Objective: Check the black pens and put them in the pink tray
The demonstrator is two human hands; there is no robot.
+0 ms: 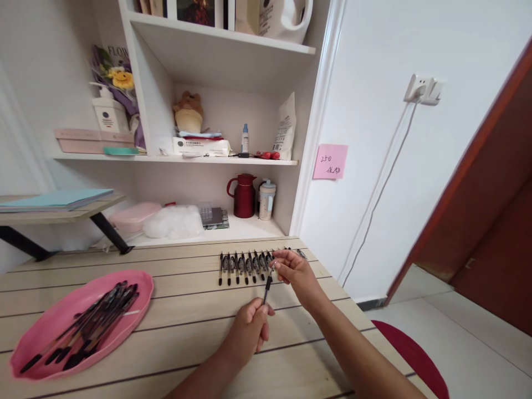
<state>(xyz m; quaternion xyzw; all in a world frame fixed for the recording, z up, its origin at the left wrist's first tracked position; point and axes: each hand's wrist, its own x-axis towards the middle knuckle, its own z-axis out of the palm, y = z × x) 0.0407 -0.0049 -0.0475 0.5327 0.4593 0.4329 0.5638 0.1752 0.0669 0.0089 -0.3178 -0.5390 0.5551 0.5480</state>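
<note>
My left hand is closed around a dark pen, held tilted with its black upper end pointing away from me. Just beyond that end, the thumb and fingers of my right hand are pinched together. A small shiny bit shows at those fingertips, too small to name. Behind my hands, several black pens lie side by side in a row on the wooden table. My right hand hides part of the row's right end.
At the left, a pink tray holds a pile of dark pens. A shelf unit rises behind the table, with a red jug and a cup on its lowest level. A small raised stand bears papers.
</note>
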